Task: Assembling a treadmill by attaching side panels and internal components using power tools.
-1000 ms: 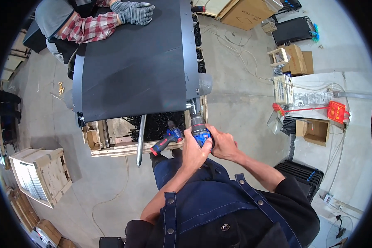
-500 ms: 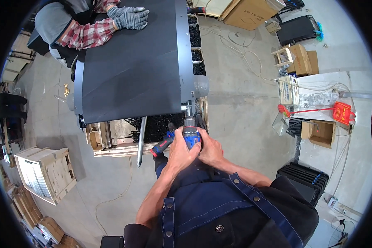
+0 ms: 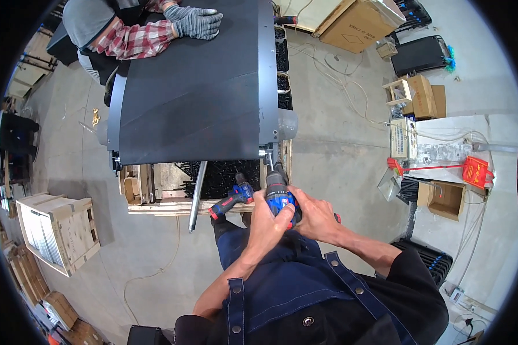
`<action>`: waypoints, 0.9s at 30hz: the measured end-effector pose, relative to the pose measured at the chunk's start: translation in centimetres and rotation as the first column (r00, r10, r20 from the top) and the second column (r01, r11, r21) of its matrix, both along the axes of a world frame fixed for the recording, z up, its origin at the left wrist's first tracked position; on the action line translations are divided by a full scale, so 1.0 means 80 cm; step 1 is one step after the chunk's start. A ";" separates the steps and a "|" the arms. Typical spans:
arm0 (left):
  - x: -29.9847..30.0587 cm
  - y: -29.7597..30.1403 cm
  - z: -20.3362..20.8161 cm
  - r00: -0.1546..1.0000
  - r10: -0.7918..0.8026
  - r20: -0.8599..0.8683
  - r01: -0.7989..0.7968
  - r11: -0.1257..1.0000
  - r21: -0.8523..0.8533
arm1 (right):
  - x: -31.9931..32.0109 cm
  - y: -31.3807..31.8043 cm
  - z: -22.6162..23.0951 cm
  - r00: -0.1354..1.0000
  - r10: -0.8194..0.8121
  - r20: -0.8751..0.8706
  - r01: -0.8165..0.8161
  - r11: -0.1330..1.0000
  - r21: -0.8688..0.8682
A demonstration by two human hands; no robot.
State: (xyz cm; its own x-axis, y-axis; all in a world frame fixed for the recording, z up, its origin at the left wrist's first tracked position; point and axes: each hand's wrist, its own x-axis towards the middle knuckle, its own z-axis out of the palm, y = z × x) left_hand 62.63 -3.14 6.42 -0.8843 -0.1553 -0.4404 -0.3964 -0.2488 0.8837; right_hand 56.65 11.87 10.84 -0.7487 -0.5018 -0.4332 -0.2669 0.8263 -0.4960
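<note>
Both of my hands hold a blue and black cordless drill point(image 3: 277, 194) in front of my waist. My left hand point(image 3: 266, 221) wraps its left side with the thumb across the body. My right hand point(image 3: 315, 217) closes round its right side, and the grip is mostly hidden. The drill's silver bit point(image 3: 270, 162) points away from me, beside the metal roller end point(image 3: 262, 154) at the near right corner of a black belt frame point(image 3: 190, 109). I cannot tell whether they touch. A second cordless drill point(image 3: 234, 198) lies left of my hands, over the crate edge.
Beneath the belt, a wooden crate point(image 3: 161, 207) holds many small black parts point(image 3: 218, 178). A silver rod point(image 3: 197, 201) leans over its rim. At the far left, a person's gloved hand point(image 3: 198, 23) rests on the belt. Small bins point(image 3: 282, 57) line the frame's right side.
The drill has come back toward me and slightly right, with both hands still on it. The second drill shows more fully. The whole view has shifted a little.
</note>
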 end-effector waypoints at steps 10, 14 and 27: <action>-0.001 0.043 -0.012 0.996 0.085 -0.013 -0.086 0.984 -0.153 | -0.020 0.034 -0.056 0.998 0.056 -0.032 -0.060 0.991 -0.119; -0.006 0.020 -0.005 0.997 -0.037 0.069 0.058 0.944 -0.326 | 0.003 0.012 -0.072 0.981 -0.174 0.083 0.190 0.949 -0.252; -0.013 -0.043 -0.011 0.970 -0.242 0.003 0.235 0.940 -0.249 | 0.033 -0.028 -0.039 0.969 -0.245 -0.017 0.239 0.956 -0.171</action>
State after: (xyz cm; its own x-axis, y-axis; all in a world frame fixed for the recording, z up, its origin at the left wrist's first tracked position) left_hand 61.59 -6.59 5.51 -0.9200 -0.0384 -0.3900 -0.3919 0.0762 0.9168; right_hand 59.26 9.61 7.68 -0.8707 -0.3664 -0.3281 -0.0904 0.7749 -0.6256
